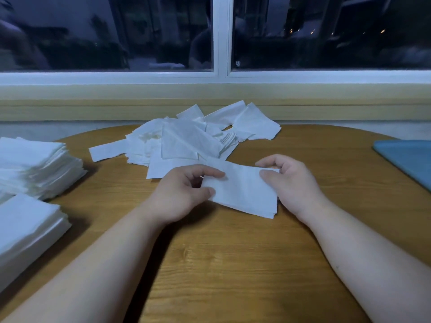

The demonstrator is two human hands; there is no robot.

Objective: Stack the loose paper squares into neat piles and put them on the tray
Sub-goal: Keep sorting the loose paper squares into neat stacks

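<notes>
window (222, 36): white frame, dark glass, dusk outside. small mark low on the right pane, too blurred to read.
bench (233, 264): wood grain, warm brown, rounded far edge, smooth top.
two forearms, bare, reach in from the near edge and angle toward the middle.
near pile (25, 227): white sheets, thick, fairly square-edged, at the left rim of the bench. far pile (35, 166) just behind it, layers fanned a little at the right side.
loose paper squares (186, 138): white, thin, faintly embossed tissue-like texture, heaped untidily at the far middle of the bench, some creased, some overlapping at angles.
tray (410, 159): flat, blue, matte, at the far right edge, partly out of view, nothing seen on it.
small stack (242, 192): a few white sheets, aligned, held just above the bench in front of the heap, tilted down to the right.
left hand (182, 197): thumb and forefinger pinch the stack's left end, other fingers curled under.
right hand (291, 183): thumb lies on top of the right end, fingers curl round its far edge.
</notes>
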